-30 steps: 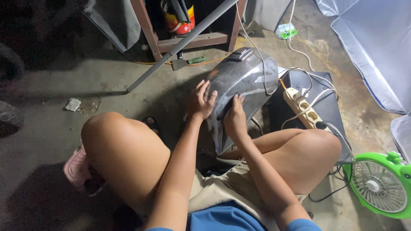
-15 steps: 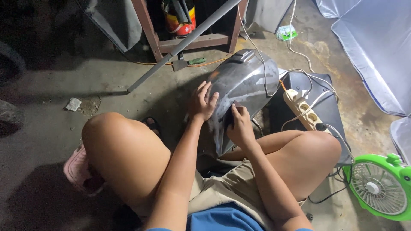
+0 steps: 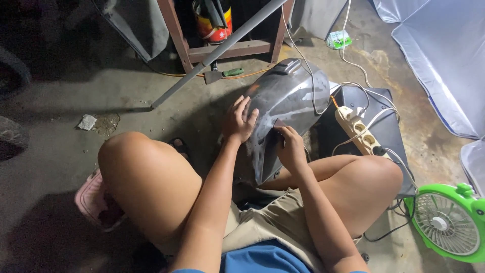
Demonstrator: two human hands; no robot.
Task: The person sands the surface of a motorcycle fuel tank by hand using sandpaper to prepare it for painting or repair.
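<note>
The right hand (image 3: 290, 146) has slid lower, fingers pinching a small dark sheet (image 3: 279, 124) against the curved, glossy grey metal panel (image 3: 288, 101) at frame centre; the left hand (image 3: 240, 121) lies flat, fingers spread.

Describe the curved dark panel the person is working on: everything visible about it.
The curved panel is a dark grey, glossy shell, likely metal or plastic, with dull scuffed patches and a raised ridge at its top. It stands tilted on the concrete floor between the knees. The left hand lies flat on its left edge; the right hand presses a small dark pad against it. A white cord drapes over it.
</note>
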